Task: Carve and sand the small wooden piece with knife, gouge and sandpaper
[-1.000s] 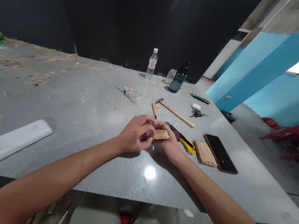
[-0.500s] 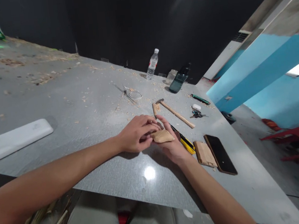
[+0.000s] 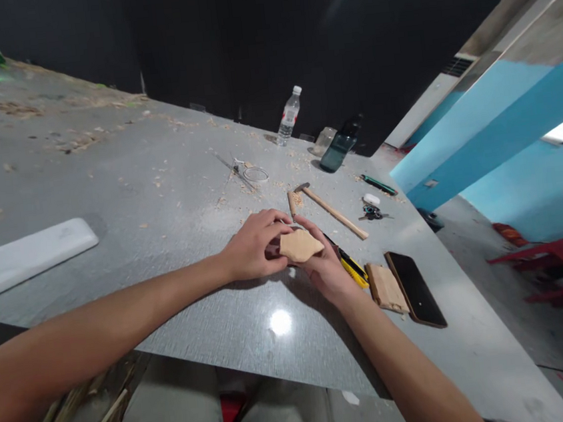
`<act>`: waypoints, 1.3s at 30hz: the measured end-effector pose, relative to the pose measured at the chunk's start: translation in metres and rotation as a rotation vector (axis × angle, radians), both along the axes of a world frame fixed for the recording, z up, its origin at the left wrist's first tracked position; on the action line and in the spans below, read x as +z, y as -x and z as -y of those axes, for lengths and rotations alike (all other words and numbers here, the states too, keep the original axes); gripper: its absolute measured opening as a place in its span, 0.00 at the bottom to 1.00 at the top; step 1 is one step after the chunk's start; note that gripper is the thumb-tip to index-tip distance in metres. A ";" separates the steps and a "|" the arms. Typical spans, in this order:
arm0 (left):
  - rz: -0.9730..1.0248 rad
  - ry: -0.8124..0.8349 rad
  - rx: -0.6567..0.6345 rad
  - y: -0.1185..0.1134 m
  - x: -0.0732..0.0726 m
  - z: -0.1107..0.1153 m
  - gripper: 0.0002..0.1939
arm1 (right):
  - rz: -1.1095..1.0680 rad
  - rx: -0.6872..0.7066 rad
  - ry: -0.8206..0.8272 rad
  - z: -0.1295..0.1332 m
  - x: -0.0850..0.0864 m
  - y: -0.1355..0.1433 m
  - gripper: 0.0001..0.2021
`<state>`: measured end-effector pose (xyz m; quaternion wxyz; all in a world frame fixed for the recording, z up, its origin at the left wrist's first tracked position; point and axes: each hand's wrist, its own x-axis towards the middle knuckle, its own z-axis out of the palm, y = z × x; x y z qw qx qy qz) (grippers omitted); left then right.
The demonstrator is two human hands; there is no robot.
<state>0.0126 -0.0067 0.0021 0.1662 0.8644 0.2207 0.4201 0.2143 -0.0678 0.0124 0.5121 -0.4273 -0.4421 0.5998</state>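
Left hand (image 3: 251,246) and right hand (image 3: 333,277) grip a shaped wooden block (image 3: 300,244), likely light and stiff, best held by its edges.

The pale wood piece (image 3: 300,245) is showing its wide, uneven face and resting between the left hand (image 3: 256,246) and right hand (image 3: 332,274).

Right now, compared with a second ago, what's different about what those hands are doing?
The small piece of wood has been turned: its narrow side showed before, and now its broad, pointed-ended face is up towards the camera. The left hand and right hand both keep hold of it. The hammer, yellow cutter and phone stayed put.
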 end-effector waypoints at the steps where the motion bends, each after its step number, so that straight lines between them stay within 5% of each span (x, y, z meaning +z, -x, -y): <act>1: 0.006 0.022 0.048 0.001 -0.001 -0.001 0.19 | -0.015 -0.027 0.000 -0.002 0.000 -0.001 0.36; 5: -0.038 0.064 0.111 0.002 -0.005 -0.007 0.11 | -0.035 -0.057 -0.019 -0.006 -0.001 -0.003 0.27; 11: -0.020 0.199 0.014 0.000 -0.003 -0.005 0.19 | -0.028 -0.122 -0.008 -0.005 0.000 -0.002 0.23; 17: 0.011 0.485 -0.144 -0.002 0.005 0.005 0.25 | -0.025 -0.186 -0.035 -0.007 -0.001 -0.001 0.23; 24: 0.355 0.973 -0.122 -0.012 0.003 0.000 0.14 | 0.060 -0.159 -0.101 -0.003 -0.004 0.003 0.20; 27: 0.434 1.065 -0.075 -0.013 0.002 -0.006 0.16 | 0.277 -0.143 -0.151 -0.007 -0.003 -0.006 0.18; 32: 0.579 1.175 0.017 -0.011 0.002 -0.011 0.21 | 1.003 -0.376 -0.336 -0.026 0.000 -0.046 0.18; 39: 0.709 1.273 0.031 -0.004 0.010 -0.012 0.19 | 1.415 -0.368 -0.273 -0.030 0.010 -0.079 0.18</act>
